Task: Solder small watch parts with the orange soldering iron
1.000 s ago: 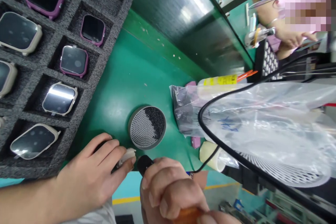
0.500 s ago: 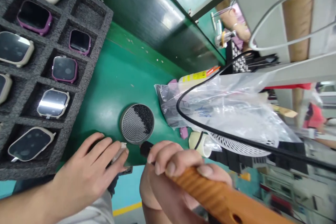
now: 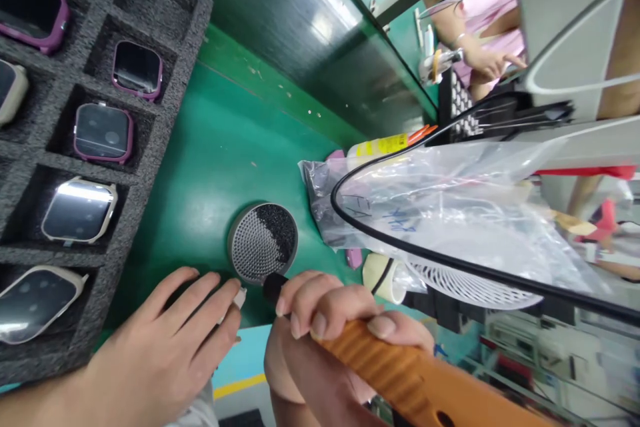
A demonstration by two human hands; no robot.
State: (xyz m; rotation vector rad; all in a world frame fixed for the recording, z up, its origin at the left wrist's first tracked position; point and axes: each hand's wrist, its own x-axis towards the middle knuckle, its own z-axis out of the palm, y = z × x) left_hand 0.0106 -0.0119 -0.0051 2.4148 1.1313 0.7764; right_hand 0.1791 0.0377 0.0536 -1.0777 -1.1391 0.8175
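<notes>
- Foam tray (image 3: 165,107) — a dark grid of pockets on the far left, most holding a smartwatch body face up, some purple-framed like the purple watch (image 3: 103,133), some pale like the cream watch (image 3: 79,210). One pocket near the top stands without a watch.
- Left hand (image 3: 165,340) — lying palm down on the green bench (image 3: 220,147) just right of the tray, fingers curled close over a small pale watch part (image 3: 240,296); only its white tip shows past the fingertips, so what lies under the palm cannot be told.
- Round sieve dish (image 3: 263,242) — just beyond the two hands, its mesh partly covered by a heap of tiny black screws (image 3: 275,227); judging by that heap, plenty are left to use.
- Right hand (image 3: 330,327) — wrapped tightly round the orange electric screwdriver (image 3: 400,373), whose black nose (image 3: 273,285) points at the pale part and sits right at the dish's near rim. The bit tip is hidden, so whether a screw is seated cannot be told; fastening looks under way rather than finished.
- Clear plastic bag (image 3: 450,213) — crumpled over a white fan, with a black cable (image 3: 350,230) looping across it.
- Another person's hand (image 3: 487,60) — far right, well apart.
</notes>
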